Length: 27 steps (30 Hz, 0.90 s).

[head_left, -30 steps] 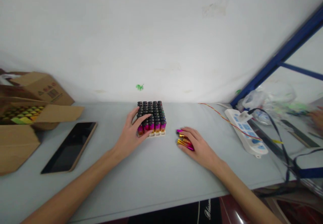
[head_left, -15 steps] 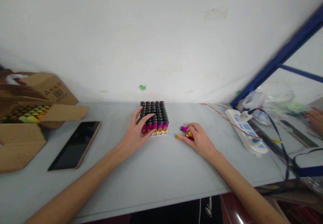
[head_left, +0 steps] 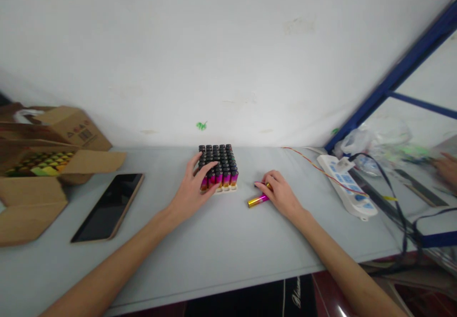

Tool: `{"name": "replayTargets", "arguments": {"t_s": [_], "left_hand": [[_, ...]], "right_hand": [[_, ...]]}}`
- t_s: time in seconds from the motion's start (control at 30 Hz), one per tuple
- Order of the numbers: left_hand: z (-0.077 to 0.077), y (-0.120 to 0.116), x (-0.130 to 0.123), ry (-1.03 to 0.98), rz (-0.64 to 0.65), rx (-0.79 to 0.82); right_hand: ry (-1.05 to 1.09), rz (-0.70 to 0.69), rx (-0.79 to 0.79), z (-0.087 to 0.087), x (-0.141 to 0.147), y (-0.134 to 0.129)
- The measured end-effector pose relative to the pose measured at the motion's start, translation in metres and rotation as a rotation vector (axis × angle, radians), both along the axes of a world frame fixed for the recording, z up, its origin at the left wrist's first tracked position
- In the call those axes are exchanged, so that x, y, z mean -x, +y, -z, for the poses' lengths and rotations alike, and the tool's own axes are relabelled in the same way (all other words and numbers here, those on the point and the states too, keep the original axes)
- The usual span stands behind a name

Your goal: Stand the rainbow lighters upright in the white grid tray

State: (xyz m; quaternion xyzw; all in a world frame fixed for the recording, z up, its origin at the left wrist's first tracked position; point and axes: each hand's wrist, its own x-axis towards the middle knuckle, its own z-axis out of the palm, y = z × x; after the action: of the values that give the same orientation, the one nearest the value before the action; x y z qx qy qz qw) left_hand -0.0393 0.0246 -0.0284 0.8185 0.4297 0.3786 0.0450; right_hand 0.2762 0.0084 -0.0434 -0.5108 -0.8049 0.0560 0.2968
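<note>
Slim purple-and-gold cylinders with black tops (head_left: 223, 162) stand upright in close rows in a white rack (head_left: 230, 188). My left hand (head_left: 191, 183) is at the rack's front left corner, its thumb at the front and fingers over the tops, gripping cylinders there. To the right, my right hand (head_left: 280, 191) is closed, fingers bent, around a purple-and-gold cylinder (head_left: 268, 185), partly hidden by the fingers. Another loose cylinder (head_left: 256, 201) lies aslant on the table below the thumb, gold end to the left; its other end is hidden by the hand.
A dark-screened phone or tablet (head_left: 109, 207) lies left on the grey table (head_left: 214, 250). Beyond it, an open cardboard box (head_left: 94, 161) holds yellow-green cylinders. At right are a white power strip (head_left: 346, 183), a black cable (head_left: 398, 203), plastic bags and another person's hand (head_left: 448, 167).
The loose cylinders at my right hand have shifted; one now lies aslant nearer the table's front, more of it showing. My left hand has stayed at the rack.
</note>
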Motion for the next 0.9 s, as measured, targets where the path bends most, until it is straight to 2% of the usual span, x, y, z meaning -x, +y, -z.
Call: {"name": "replayTargets", "arguments": {"t_s": [0.17,0.27,0.4,0.47,0.53,0.6,0.73,0.8,0.9], "left_hand": [[-0.005,-0.004,-0.002,-0.009,-0.001,0.028],[-0.015,-0.014,-0.007,-0.059,-0.070,-0.049],[-0.032,-0.032,-0.015,-0.158,-0.177,-0.232],[-0.037,-0.040,-0.020,-0.210,-0.147,-0.235],[-0.037,-0.046,-0.024,-0.258,-0.027,-0.137],[-0.033,-0.049,-0.028,-0.320,0.100,0.039],[-0.024,-0.050,-0.037,-0.577,0.273,0.455],[-0.022,-0.049,-0.039,-0.719,0.310,0.583],[-0.024,-0.049,-0.041,-0.856,0.277,0.649]], "right_hand": [[0.172,0.051,-0.051,0.000,-0.002,0.007],[0.231,0.080,-0.086,-0.008,-0.001,0.009],[0.328,0.195,-0.188,-0.032,0.005,0.010],[0.399,0.167,-0.141,-0.048,0.014,0.010],[0.517,0.067,0.017,-0.061,0.027,0.010],[0.693,0.015,0.191,-0.070,0.043,0.009],[0.918,-0.101,0.440,-0.070,0.075,0.003],[0.956,-0.163,0.531,-0.065,0.085,-0.002],[0.983,-0.253,0.671,-0.055,0.092,-0.010]]}}
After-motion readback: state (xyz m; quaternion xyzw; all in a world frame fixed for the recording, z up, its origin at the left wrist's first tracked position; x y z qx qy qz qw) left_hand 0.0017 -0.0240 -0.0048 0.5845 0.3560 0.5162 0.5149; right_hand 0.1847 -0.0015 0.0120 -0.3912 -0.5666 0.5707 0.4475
